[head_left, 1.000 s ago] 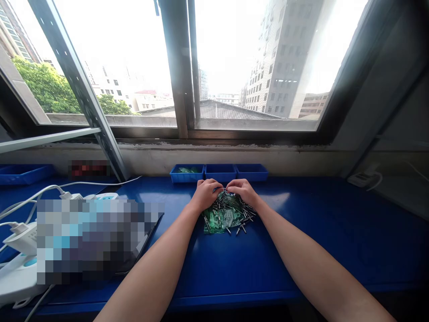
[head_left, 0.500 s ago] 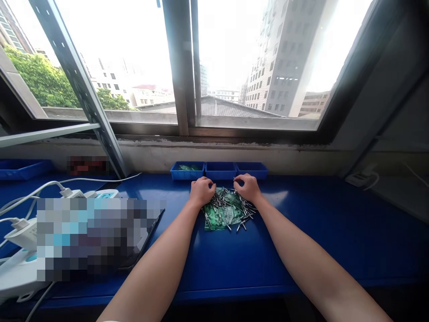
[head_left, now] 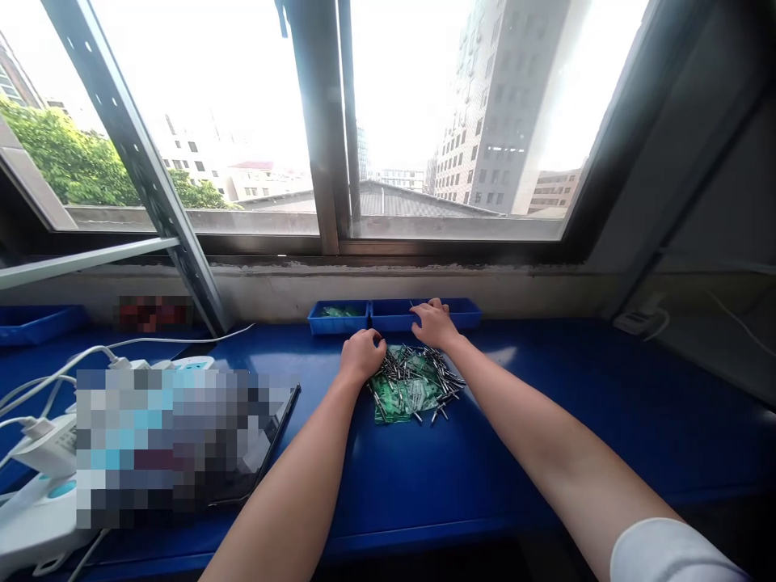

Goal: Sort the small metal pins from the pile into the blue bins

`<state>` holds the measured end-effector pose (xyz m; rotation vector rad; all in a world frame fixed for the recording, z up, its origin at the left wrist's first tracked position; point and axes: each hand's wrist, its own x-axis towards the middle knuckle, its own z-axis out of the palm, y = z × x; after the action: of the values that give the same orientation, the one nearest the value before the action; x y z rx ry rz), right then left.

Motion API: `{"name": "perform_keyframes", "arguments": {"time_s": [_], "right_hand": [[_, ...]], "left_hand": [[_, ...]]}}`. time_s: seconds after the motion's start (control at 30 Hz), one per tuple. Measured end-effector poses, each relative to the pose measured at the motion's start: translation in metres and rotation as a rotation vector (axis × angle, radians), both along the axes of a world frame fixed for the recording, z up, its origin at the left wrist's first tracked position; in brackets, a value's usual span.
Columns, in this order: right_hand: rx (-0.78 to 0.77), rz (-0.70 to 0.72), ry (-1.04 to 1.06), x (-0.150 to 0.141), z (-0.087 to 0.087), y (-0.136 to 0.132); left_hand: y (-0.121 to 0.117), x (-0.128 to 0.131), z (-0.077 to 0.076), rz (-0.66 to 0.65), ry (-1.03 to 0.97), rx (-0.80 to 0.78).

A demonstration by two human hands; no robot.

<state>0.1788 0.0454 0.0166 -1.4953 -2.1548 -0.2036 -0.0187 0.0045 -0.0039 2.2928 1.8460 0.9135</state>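
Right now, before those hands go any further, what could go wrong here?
The right hand is over the front edge of the middle blue bin, so it could catch the rim and shift the bin.
The metal pins lie in a loose heap beside the left hand; a brush might scatter them over the blue table.
Pins lie on the green plastic, so tugging it may drag them along.

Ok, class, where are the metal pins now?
In the head view, the metal pins lie just right of centre among green bags, beside the left hand, in front of the blue bins.
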Motion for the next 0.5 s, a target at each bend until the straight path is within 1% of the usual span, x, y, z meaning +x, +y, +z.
{"name": "perform_keyframes", "arguments": {"time_s": [0.17,0.27,0.37,0.5], "right_hand": [[-0.107,0.018,-0.035,-0.003,-0.003,0.006],[-0.147,-0.002,-0.037,-0.002,-0.003,0.006],[-0.135,-0.011,0.002,0.002,-0.002,-0.001],[-0.064,-0.024,0.159,0.010,-0.006,-0.016]], "left_hand": [[0.001,0.002,0.000,0.010,-0.038,-0.030],[0.000,0.003,0.001,0.003,-0.039,-0.033],[0.001,0.003,0.000,-0.001,-0.040,-0.008],[0.006,0.001,-0.002,0.014,-0.011,0.030]]}}
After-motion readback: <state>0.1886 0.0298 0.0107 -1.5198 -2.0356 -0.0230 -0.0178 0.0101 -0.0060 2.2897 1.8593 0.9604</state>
